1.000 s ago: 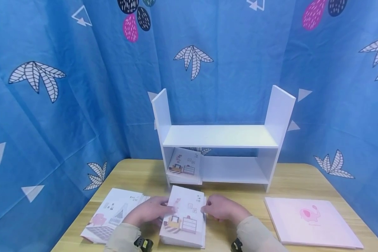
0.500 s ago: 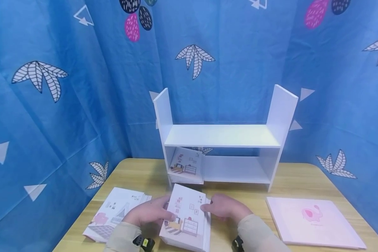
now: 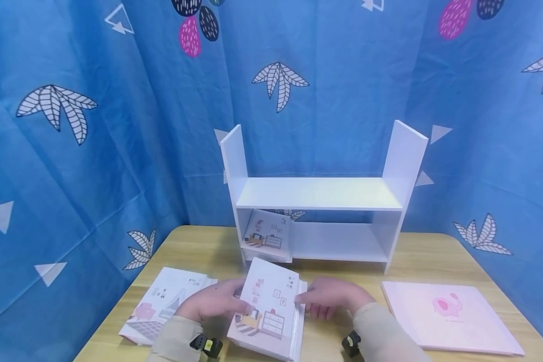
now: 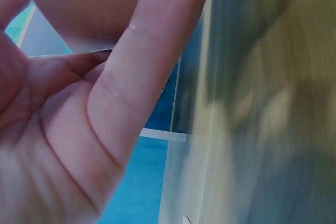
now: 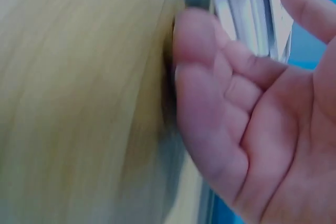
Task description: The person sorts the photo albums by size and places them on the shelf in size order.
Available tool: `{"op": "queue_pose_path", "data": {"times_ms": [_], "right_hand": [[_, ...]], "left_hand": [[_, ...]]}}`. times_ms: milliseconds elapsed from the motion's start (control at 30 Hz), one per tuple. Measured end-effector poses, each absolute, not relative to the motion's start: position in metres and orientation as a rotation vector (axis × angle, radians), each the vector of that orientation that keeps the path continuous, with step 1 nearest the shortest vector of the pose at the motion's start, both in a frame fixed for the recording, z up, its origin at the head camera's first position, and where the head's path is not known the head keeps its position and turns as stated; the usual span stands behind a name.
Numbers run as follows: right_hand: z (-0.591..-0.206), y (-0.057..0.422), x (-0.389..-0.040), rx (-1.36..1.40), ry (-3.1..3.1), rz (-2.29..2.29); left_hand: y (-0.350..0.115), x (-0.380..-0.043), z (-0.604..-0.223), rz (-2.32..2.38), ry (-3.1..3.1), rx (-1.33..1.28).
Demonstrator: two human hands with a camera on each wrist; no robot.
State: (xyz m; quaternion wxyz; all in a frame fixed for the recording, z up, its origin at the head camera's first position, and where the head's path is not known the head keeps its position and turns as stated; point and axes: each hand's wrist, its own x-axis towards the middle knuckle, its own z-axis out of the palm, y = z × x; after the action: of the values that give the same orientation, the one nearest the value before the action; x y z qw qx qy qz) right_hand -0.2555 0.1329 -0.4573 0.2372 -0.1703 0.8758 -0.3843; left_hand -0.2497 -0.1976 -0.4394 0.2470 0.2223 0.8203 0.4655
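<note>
A thick stack of white books (image 3: 264,301), its cover printed with an armchair and a dresser, stands tilted above the table in the head view. My left hand (image 3: 221,300) grips its left side, thumb over the cover and fingers behind. In the left wrist view that hand's fingers (image 4: 131,61) reach under the pale stack. On the other side, my right hand (image 3: 332,296) has its thumb tip right at the stack's right edge. The right wrist view shows its fingers (image 5: 202,93) loosely bent near the tabletop, the book edges (image 5: 249,14) just beyond them.
A white two-tier shelf (image 3: 319,193) stands at the back, with similar books (image 3: 268,234) leaning in its lower left. More books (image 3: 160,304) lie at the table's left. A large pink elephant book (image 3: 452,317) lies at the right. Blue curtain (image 3: 344,100) surrounds the table.
The stack has tilted and risen slightly toward the shelf, its right edge showing more book edges. My right hand has shifted a little right, its fingers spreading away from the stack.
</note>
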Motion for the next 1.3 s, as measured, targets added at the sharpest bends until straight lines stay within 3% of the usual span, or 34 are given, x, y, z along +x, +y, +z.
{"op": "queue_pose_path", "data": {"times_ms": [1300], "right_hand": [[-0.449, 0.158, -0.269, -0.318, 2.031, -1.863]], "left_hand": [[-0.139, -0.255, -0.427, 1.649, 2.129, 0.433]]}}
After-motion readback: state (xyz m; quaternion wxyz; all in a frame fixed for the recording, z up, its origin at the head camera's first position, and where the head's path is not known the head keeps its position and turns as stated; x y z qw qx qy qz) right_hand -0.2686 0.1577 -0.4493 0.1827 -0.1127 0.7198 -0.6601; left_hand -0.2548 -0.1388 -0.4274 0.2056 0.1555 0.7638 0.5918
